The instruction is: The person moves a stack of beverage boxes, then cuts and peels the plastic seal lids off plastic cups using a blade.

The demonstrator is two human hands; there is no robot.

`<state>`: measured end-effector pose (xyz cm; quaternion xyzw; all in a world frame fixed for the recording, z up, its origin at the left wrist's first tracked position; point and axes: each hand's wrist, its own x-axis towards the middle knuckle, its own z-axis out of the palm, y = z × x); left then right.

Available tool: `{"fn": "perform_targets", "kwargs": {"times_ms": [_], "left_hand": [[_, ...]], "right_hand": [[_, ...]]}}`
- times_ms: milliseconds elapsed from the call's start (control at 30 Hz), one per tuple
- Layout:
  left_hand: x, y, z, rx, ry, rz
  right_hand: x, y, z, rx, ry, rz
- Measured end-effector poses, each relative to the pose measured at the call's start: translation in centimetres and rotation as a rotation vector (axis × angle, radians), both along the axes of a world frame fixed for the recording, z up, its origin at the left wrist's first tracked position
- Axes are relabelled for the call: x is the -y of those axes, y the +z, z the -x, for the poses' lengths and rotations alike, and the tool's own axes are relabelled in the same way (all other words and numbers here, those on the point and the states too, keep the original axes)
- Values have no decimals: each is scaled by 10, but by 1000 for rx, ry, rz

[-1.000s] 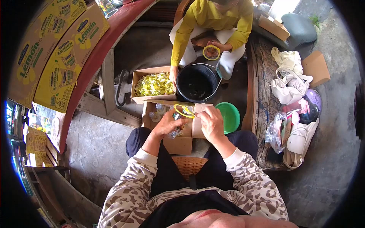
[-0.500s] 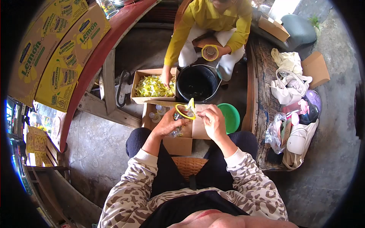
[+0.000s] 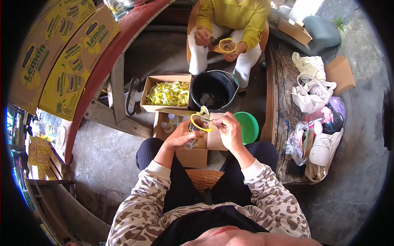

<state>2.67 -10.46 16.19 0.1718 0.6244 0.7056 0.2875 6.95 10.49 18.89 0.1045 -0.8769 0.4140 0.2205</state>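
Note:
My left hand (image 3: 177, 136) is wrapped around a clear plastic cup with a yellow rim (image 3: 201, 129), tilted with its mouth toward me. At the cup's far edge, a yellow-and-white lid film (image 3: 204, 110) stands partly lifted. Fingers pinched, my right hand (image 3: 230, 129) is at the right side of the rim. Something thin seems to run from those fingers to the rim, too small to make out. Beneath the cup is an open cardboard box (image 3: 160, 119) with clear cups inside, partly hidden by my left hand.
Opposite sits a person in a yellow shirt (image 3: 236, 18), holding another yellow-rimmed cup (image 3: 227, 46). A box of yellow-white strips (image 3: 167, 94) and a black bucket (image 3: 212, 88) stand between us. A green basin (image 3: 248, 127) is at right. Bags (image 3: 312, 94) lie on the bench; lemon-drink cartons (image 3: 78, 61) stand left.
The other person's hand has left the box of strips and moved up beside their cup. On my cup, the lid film stands lower, and my right hand has shifted slightly.

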Motion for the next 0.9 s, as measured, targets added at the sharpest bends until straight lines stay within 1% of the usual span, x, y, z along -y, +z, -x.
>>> {"fn": "perform_targets", "kwargs": {"times_ms": [33,67,133,167,233,300,333,400,433,500,567,600,667,733,900], "left_hand": [[0,1,1,-104,6,48],[1,1,2,-104,6,49],[2,-3,6,-108,28,92],[4,-1,7,-121,19,27],[3,1,8,-112,34,59],[1,5,8,-103,49,92],[1,6,8,-90,70,74],[0,5,8,-76,89,56],[0,2,9,-69,81,62],[0,2,9,-64,73,68],[1,6,6,125,35,32],[1,9,4,124,35,33],[-1,13,-2,217,58,-8],[-6,-1,-4,172,105,-57],[-2,4,0,173,41,-68]], "right_hand": [[-1,0,1,4,0,42],[-2,-1,2,10,-1,85],[-6,-6,5,-9,-9,85],[-7,-7,6,-12,-9,102],[-9,-8,7,-15,-9,122],[-10,-2,5,-57,4,-1],[-10,2,4,-56,3,0],[-8,10,1,-106,-6,-196],[-6,14,0,-105,-8,-196],[-4,19,-2,-166,14,-324],[-1,15,-2,-193,13,-349],[0,14,-2,-221,13,-375],[3,12,-3,-222,20,-389],[4,13,-3,-222,27,-402],[3,14,-1,-192,60,-341]]}}
